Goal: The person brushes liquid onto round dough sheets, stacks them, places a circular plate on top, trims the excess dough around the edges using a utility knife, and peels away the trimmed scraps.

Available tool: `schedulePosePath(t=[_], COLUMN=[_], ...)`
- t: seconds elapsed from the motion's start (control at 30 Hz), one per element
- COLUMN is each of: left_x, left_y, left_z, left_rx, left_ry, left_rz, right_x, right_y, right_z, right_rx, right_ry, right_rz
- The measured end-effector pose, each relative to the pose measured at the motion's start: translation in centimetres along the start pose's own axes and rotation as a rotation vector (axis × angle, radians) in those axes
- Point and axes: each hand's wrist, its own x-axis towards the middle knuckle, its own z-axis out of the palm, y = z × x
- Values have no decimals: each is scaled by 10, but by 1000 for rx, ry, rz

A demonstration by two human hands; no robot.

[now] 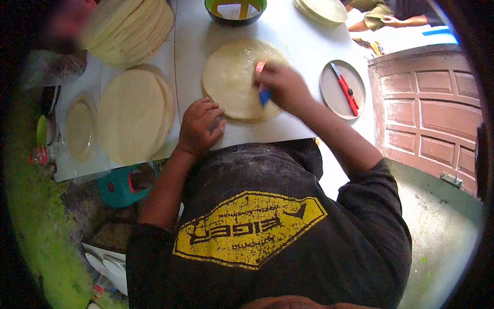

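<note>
A round sheet of pale dough (226, 77) lies on the white table in front of me, with a wet sheen on its upper part. My right hand (283, 87) is closed around a small brush (264, 98) with a pinkish-red end and a blue end, over the right side of the dough. Motion blurs this hand, and its fingers hide part of the brush. At the lower left edge of the dough rests my left hand (202, 126), its fingers loosely bent and the thumb apart, holding nothing visible. A dark green bowl (235, 21) with yellowish liquid stands beyond the dough.
Stacked dough rounds (131, 116) lie left, below a taller stack (128, 31); another stack (324, 11) sits back right. A red cutter knife (347, 92) lies on a round tray (329, 105). A clear plate (81, 129) is far left. Another person's hand (393, 21) shows upper right.
</note>
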Motion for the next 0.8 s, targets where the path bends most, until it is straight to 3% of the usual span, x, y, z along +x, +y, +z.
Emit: schedulePosePath(t=[0.07,0.1,0.17,0.2,0.23,0.3,0.33,0.37,0.4,0.43,0.5,0.57,0.63,0.73,0.77,0.8], left_x=[1,1,0,0,0,0,1,1,1,3,5,2,1,3,3,3], left_y=[3,4,6,6,5,4,3,3,3,4,4,4,5,4,4,3], left_z=[1,0,-1,0,1,2,2,2,0,-2,-2,1,1,0,0,0], left_rx=[6,-1,52,50,46,42,41,40,39,28,16,44,37,31,25,22], left_ry=[1,-2,-9,-10,2,14,16,14,7,5,8,32,32,30,27,26], left_rz=[-30,-30,-51,-52,-54,-55,-53,-49,-44,-45,-49,-44,-53,-49,-51,-52], right_x=[-24,-25,-22,-11,-5,7,11,-3,-14,-18,-20,-9,10,-1,-8,-10], right_y=[-30,-51,-21,-5,6,27,2,5,-5,-28,-49,-17,-4,-15,-30,-51], right_z=[0,-18,-24,-26,-41,-46,-44,-21,-9,-4,-15,-17,-19,22,28,22], right_rx=[84,277,436,409,318,99,-43,-31,105,-43,86,104,-92,-233,-125,-16], right_ry=[-236,-291,-130,-260,-52,63,98,94,-105,-242,-225,-27,236,-142,-242,-198], right_rz=[-257,-160,-14,551,580,593,613,279,109,-17,-46,54,110,63,-37,-122])
